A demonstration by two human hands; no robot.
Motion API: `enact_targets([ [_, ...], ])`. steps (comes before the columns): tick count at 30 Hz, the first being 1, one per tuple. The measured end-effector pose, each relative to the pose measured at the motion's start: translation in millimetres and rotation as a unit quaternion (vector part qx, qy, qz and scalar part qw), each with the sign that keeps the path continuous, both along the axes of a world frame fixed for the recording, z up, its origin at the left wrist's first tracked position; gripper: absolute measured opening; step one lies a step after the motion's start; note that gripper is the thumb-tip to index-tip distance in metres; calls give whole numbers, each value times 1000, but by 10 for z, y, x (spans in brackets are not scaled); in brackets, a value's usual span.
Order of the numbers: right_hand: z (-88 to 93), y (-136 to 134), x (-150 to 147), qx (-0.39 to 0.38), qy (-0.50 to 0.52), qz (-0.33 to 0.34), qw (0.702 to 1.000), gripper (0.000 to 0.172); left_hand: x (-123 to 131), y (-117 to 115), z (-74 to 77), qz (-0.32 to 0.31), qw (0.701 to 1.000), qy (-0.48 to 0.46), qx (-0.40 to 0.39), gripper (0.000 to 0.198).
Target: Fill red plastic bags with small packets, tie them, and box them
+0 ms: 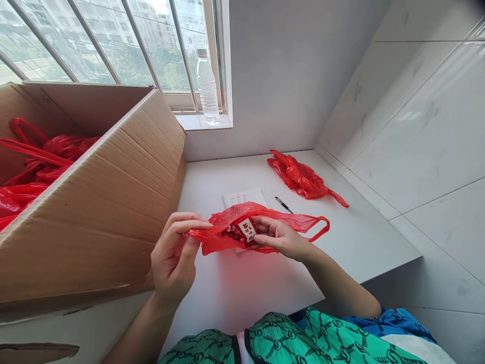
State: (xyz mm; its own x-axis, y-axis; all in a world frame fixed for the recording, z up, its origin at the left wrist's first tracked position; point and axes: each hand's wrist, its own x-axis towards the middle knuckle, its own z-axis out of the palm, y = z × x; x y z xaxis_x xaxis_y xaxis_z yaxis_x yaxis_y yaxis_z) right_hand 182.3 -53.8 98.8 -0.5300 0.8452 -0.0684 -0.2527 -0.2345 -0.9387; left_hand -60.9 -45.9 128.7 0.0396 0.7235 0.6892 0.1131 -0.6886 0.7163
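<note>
Between my hands, above the white table, hangs a thin red plastic bag (227, 246) with its mouth spread. My left hand (176, 253) pinches the bag's left edge between thumb and fingers. Reaching into the mouth, my right hand (278, 236) grips a small red box (247, 230) with a white label and red characters. Beside that box, inside the bag, lie more dark red packets with pale writing, partly hidden by the plastic. One looped handle of the bag sticks out to the right, past my right wrist.
A large cardboard box (113, 187) full of red plastic bags (71, 146) stands at left. Behind my hands lie a sheet of paper (246, 196), a black pen (283, 205) and a crumpled red bag (299, 177). A water bottle (207, 88) stands on the windowsill; tiled wall at right.
</note>
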Motion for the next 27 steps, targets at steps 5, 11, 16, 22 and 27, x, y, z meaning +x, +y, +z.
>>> enact_targets([
  [5,-27,-68,-10,26,-29,-29,999,42,-16,-16,-14,7,1000,3,-4,18],
  [11,47,-114,47,78,-102,-56,990,36,-29,-12,-37,25,1000,8,-13,19],
  [16,-65,-109,1,29,-22,-121,992,40,-14,9,-55,27,1000,-3,0,18],
  [22,-207,-152,-118,-19,48,-189,981,55,-18,11,-60,19,1000,-5,0,19],
  [27,-200,-162,-130,-16,36,-201,979,53,-17,3,-50,10,1000,-8,-4,19],
])
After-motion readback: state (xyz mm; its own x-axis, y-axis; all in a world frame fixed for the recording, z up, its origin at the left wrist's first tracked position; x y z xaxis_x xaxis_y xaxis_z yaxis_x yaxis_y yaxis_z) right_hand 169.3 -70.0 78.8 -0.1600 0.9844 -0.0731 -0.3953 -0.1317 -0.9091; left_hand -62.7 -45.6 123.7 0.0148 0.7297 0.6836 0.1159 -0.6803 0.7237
